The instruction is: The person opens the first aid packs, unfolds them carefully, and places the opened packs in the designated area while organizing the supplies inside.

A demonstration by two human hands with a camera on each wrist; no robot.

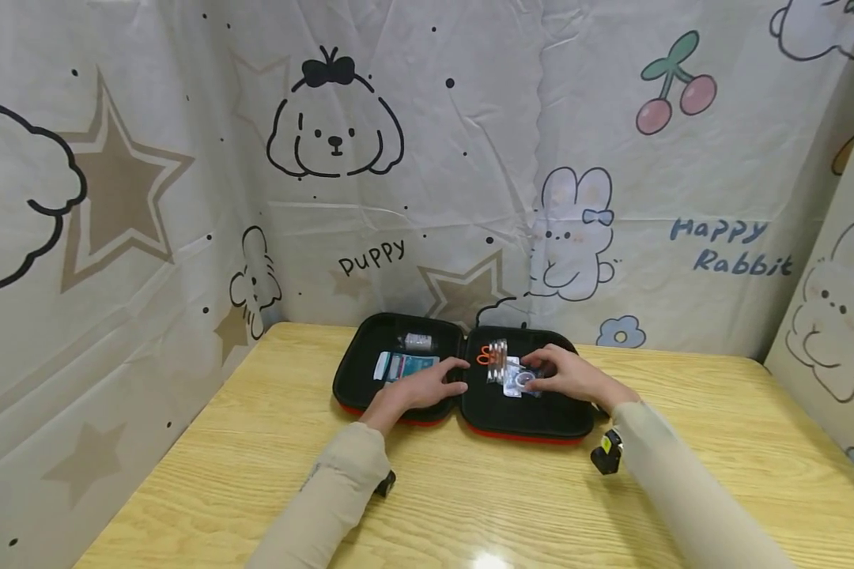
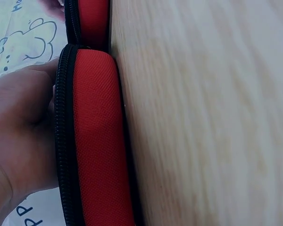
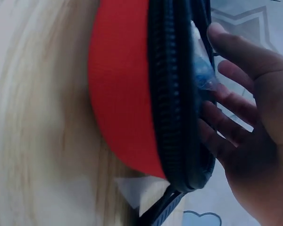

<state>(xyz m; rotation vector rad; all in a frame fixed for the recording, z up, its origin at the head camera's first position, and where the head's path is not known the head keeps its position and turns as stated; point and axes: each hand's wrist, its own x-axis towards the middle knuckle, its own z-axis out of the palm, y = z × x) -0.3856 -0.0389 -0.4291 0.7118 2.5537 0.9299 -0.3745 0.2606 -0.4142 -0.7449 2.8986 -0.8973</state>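
A black-lined zip case [image 1: 519, 423] with a red shell lies spread flat. Over its left half, near the hinge, my left hand [image 1: 421, 385] hovers with relaxed fingers beside blue-and-white packets [image 1: 406, 367]. My right hand [image 1: 568, 374] reaches into the right half, thumb and fingers apart around a clear and silver packet [image 1: 514, 379]. In the right wrist view, fingertips are right at a clear plastic wrapper [image 3: 205, 75]. Next to the packet lie a row of slim wrapped sticks [image 1: 497, 360] and orange-handled scissors [image 1: 483, 356]. The left fingertips are hidden behind the case wall [image 2: 96, 122] in the left wrist view.
A small white wrapped roll [image 1: 418, 341] lies in the case's left half, towards the back. The wooden table [image 1: 484, 498] extends in front and to both sides. A printed cloth [image 1: 398, 213] hangs behind the case. A black strap [image 3: 162, 207] sticks out at the case's right.
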